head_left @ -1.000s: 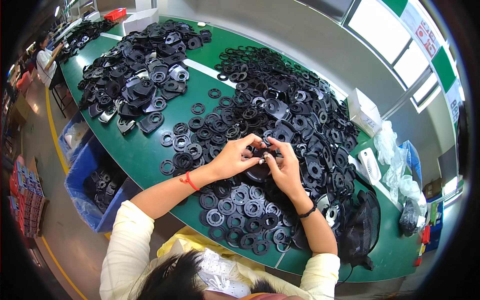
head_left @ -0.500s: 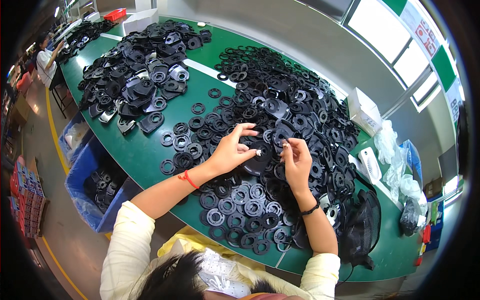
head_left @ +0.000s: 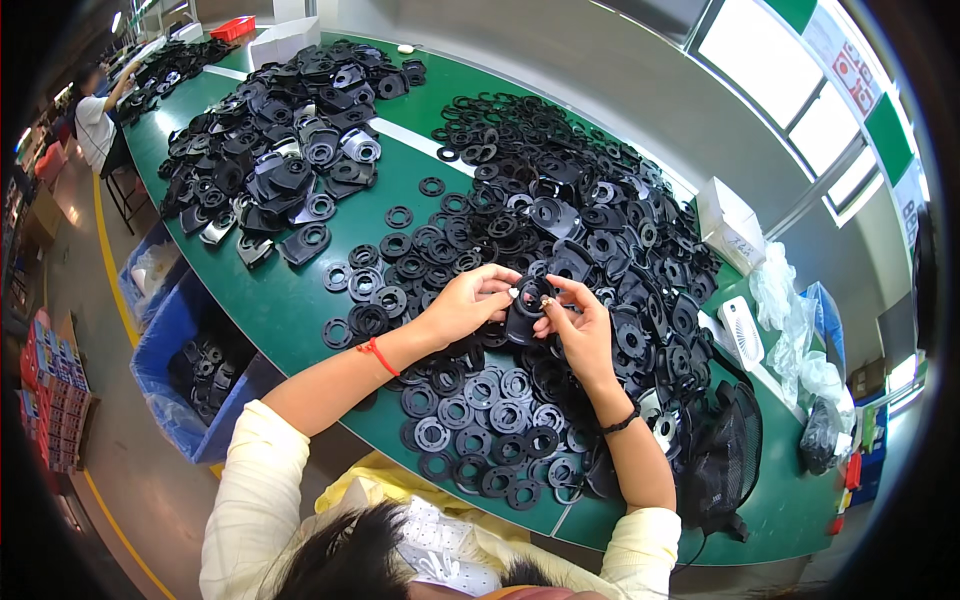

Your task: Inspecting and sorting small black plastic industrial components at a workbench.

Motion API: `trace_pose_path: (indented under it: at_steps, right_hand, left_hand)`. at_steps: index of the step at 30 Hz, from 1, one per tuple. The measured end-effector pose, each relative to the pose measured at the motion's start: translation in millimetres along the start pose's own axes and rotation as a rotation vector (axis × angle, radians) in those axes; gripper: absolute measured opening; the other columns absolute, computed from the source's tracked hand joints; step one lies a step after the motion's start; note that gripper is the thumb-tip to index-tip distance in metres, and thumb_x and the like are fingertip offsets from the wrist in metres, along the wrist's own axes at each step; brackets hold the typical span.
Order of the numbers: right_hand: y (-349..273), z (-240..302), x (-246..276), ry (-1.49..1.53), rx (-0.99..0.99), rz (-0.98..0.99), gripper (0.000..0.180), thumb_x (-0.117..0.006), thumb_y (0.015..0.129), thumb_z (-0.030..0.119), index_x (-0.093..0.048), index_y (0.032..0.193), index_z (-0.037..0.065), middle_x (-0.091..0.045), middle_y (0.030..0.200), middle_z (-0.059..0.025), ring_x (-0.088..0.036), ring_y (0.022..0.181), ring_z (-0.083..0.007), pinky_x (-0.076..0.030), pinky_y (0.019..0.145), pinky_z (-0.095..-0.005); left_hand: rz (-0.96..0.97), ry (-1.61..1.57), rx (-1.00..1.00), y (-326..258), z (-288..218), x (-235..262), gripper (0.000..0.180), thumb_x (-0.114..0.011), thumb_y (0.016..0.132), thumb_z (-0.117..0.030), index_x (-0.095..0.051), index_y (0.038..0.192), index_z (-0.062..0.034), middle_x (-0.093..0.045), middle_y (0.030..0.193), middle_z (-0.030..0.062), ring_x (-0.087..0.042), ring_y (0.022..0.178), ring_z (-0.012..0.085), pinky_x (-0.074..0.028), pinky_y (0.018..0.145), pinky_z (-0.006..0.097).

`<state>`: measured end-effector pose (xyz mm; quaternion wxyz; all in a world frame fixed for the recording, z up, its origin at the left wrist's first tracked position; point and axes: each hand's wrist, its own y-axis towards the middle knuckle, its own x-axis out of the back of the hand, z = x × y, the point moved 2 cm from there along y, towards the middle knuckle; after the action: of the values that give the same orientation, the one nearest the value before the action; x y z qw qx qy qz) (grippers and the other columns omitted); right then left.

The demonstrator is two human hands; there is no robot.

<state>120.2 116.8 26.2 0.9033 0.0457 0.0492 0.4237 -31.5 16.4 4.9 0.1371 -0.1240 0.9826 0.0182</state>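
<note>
Between my two hands is a black plastic cover (head_left: 521, 328) with a round opening, its ring end turned away from me. My left hand (head_left: 468, 306) pinches its left edge with thumb and fingertips. On the other side my right hand (head_left: 582, 328) grips the ring end, thumb and fingers bent around it. A black ring seems to lie over the opening, though fingers partly cover it. Beneath my hands spreads a heap of loose black rings (head_left: 509, 413), with more black covers (head_left: 556, 215) mixed in just beyond.
A large pile of black covers (head_left: 290, 175) lies at the left on the green table (head_left: 290, 310). Blue lined bins (head_left: 185, 400) stand by its left edge. To the right are a white box (head_left: 729, 225), a small white fan (head_left: 741, 332) and a black mesh bag (head_left: 722, 455). Another person (head_left: 95, 125) works far left.
My hands have come closer together. The cover now stands held between them, with my right fingers closed on its ring end; before, my left fingers were more spread.
</note>
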Motion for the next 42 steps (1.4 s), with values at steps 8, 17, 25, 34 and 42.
trace_pose_path:
  at_steps: [8,17,25,34,42]
  right_hand:
    - [-1.8,4.9,2.3,-0.469,0.19,-0.08,0.024,-0.061,0.086,0.001,-0.06,0.11,0.0,-0.051,0.093,-0.0018,-0.052,0.064,-0.0018,-0.041,0.056,-0.0154]
    - [-0.9,-5.9,4.7,-0.468,0.188,-0.052,0.009,-0.064,0.085,0.006,-0.066,0.091,0.001,-0.055,0.084,-0.0024,-0.047,0.06,-0.0038,-0.039,0.054,-0.018]
    - [-2.6,-1.8,1.0,-0.33,0.071,0.007,0.009,-0.061,0.087,0.006,-0.059,0.084,-0.003,-0.053,0.082,-0.002,-0.055,0.069,-0.0054,-0.044,0.061,-0.0196]
    - [-3.5,-0.3,-0.1,-0.486,0.118,0.049,0.011,-0.06,0.088,0.007,-0.058,0.083,-0.003,-0.052,0.081,-0.0034,-0.056,0.069,-0.0067,-0.044,0.06,-0.0201]
    - [-10.5,12.0,-2.2,-0.111,0.072,-0.097,0.005,-0.054,0.092,0.007,-0.052,0.09,0.002,-0.052,0.08,-0.0008,-0.051,0.054,-0.0041,-0.039,0.047,-0.0161]
  left_hand:
    - [-0.024,0.265,-0.165,-0.9,-0.1,1.4,0.024,-0.059,0.089,-0.009,-0.055,0.111,0.0015,-0.064,0.097,0.0073,-0.063,0.088,0.0115,-0.051,0.078,0.025]
    - [0.017,0.352,-0.231,-11.2,-6.4,-13.1,0.036,-0.054,0.09,-0.004,-0.037,0.122,-0.0016,-0.062,0.093,0.0088,-0.062,0.087,0.0116,-0.05,0.076,0.025]
    - [-0.052,0.491,-0.428,-10.5,-15.0,-11.8,0.012,-0.058,0.087,-0.006,-0.058,0.094,0.0034,-0.066,0.085,0.0106,-0.065,0.076,0.0157,-0.051,0.068,0.028]
    - [-0.032,0.624,-0.421,-13.4,-15.9,-10.5,0.014,-0.059,0.087,-0.005,-0.059,0.098,0.0035,-0.066,0.084,0.0095,-0.065,0.077,0.014,-0.051,0.071,0.026]
    - [-0.065,0.414,-0.287,-16.1,-27.4,-13.3,0.035,-0.055,0.092,-0.015,-0.042,0.122,-0.0027,-0.063,0.094,0.008,-0.061,0.083,0.0097,-0.05,0.075,0.026]
